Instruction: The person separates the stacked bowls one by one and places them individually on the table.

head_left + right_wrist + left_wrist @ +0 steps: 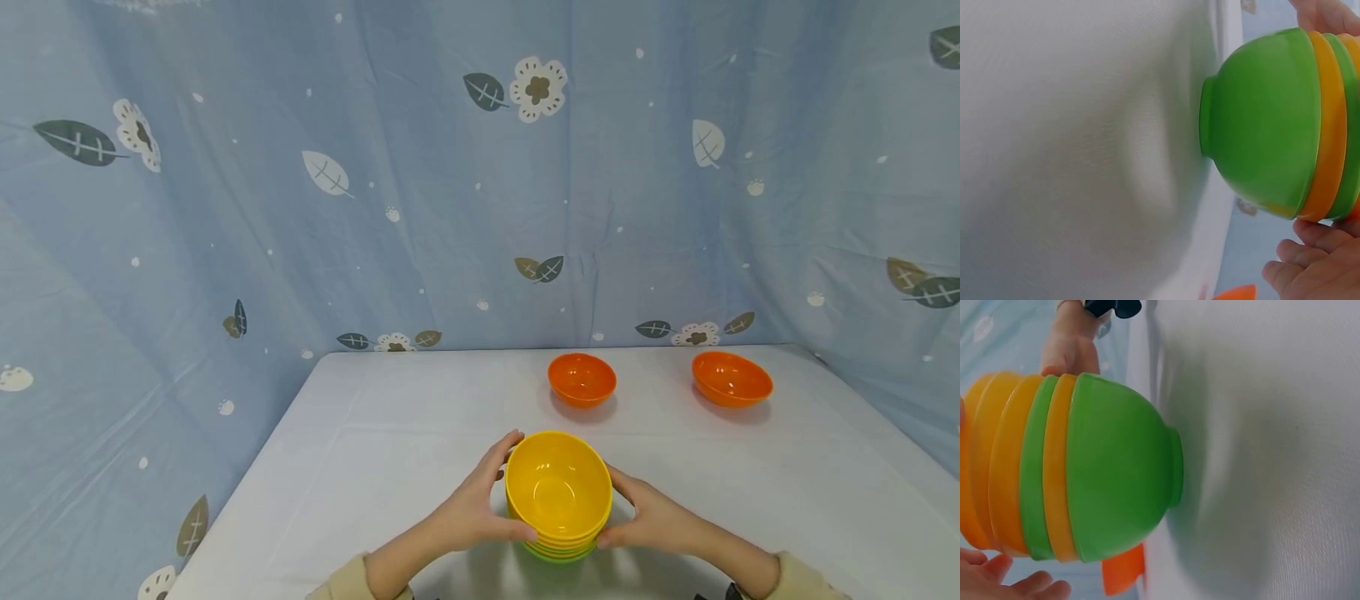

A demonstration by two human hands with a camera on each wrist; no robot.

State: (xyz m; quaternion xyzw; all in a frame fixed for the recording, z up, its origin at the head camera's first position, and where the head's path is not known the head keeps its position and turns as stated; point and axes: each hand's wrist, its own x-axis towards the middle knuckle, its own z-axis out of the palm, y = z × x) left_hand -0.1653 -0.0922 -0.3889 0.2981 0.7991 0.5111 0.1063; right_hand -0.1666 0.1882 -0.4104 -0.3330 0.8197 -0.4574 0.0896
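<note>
A stack of nested bowls (pixel 558 492) is between my two hands near the front of the table, a yellow bowl on top. Below it, yellow-orange and green bowls alternate in part, and the lowest is a green bowl (pixel 1119 469). My left hand (pixel 472 510) grips the stack's left side, thumb toward me and fingers round the far side. From the right, my right hand (pixel 660 518) holds it likewise. In the right wrist view, fingers (pixel 1316 250) lie along the upper rims. Whether the green foot touches the table I cannot tell.
Two orange bowls stand toward the back of the white-covered table (pixel 420 417): one orange bowl (pixel 582 381) beyond the stack, another orange bowl (pixel 731 381) farther right. A blue patterned curtain (pixel 450 208) hangs behind the table and along its sides.
</note>
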